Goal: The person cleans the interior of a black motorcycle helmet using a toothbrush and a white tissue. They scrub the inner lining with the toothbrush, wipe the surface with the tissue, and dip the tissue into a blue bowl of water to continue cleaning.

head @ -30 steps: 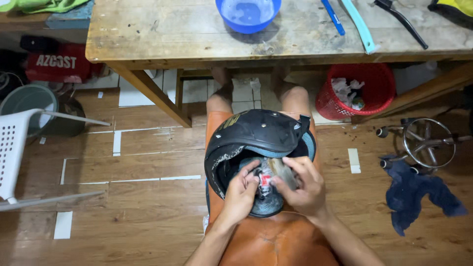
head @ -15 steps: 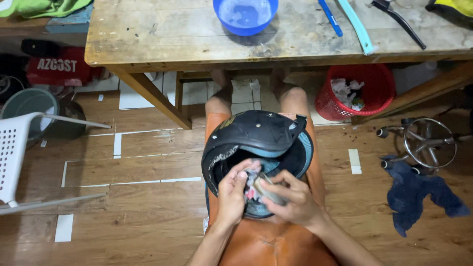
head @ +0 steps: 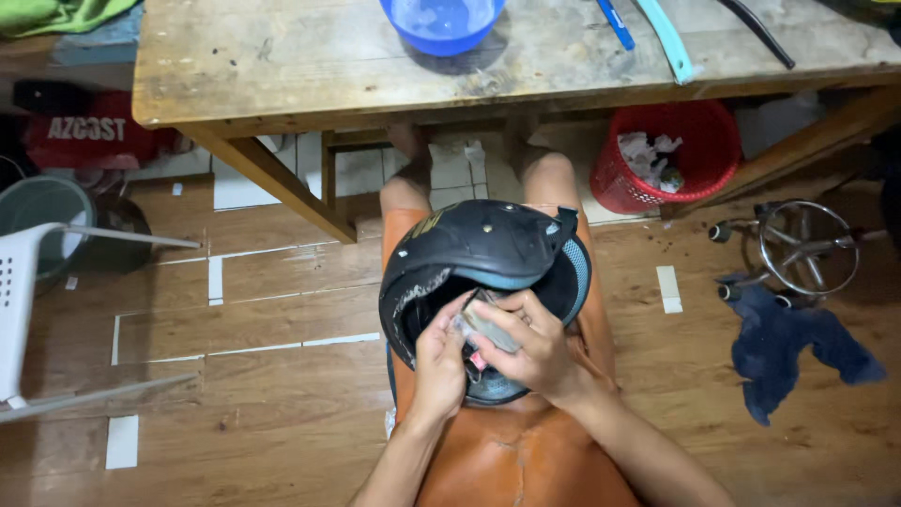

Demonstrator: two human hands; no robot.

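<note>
A black helmet [head: 479, 246] with a blue inner rim rests on my lap, over orange shorts [head: 521, 460], its opening facing me. My left hand [head: 438, 361] grips a small whitish piece at the helmet's opening, with a bit of red showing under the fingers. My right hand [head: 526, 343] pinches a flat grey strip [head: 488, 327] just beside the left hand, over the helmet's dark interior. Both hands touch each other at the fingertips. What the small piece is cannot be made out.
A wooden table [head: 282, 66] stands ahead with a blue bowl [head: 441, 21] and blue tools [head: 668, 42] on it. Under it sits a red basket [head: 657, 155] of scraps. A dark blue rag [head: 784, 347] and a metal wheeled base [head: 805, 246] lie right; a white plastic chair [head: 19, 310] left.
My hands shifted slightly left and closer together inside the helmet opening. The right hand now holds the grey strip across the left fingers. The helmet has tilted a little.
</note>
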